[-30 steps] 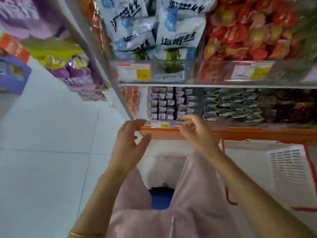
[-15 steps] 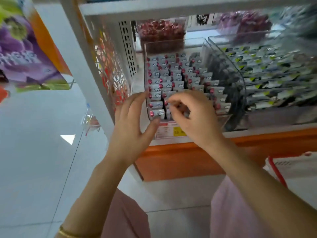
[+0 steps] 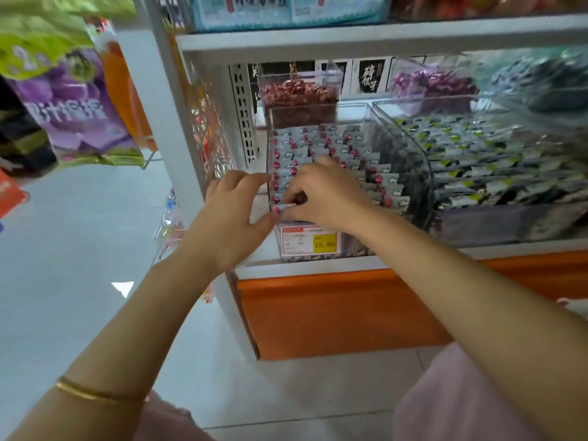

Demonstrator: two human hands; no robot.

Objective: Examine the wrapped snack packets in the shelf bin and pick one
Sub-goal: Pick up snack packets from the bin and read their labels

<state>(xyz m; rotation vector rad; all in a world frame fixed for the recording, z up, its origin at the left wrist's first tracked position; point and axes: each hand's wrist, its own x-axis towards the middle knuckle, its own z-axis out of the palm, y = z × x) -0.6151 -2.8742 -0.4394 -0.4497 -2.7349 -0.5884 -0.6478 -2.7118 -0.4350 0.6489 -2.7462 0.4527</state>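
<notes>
Down low, a clear shelf bin [image 3: 374, 128] holds rows of grey snack packets [image 3: 346, 148].
Right hand [image 3: 321, 195] pinches a front-row packet [image 3: 288, 205]; left hand [image 3: 234, 214], fingers straight, touches the bin's left wall.

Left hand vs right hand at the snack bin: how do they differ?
Left hand has fairly straight fingers; right hand has curled ones. Left hand rests outside, on the clear bin at its left front corner; right hand reaches inside, apparently pinching a front-row snack packet. Both are at the same bin.
</notes>
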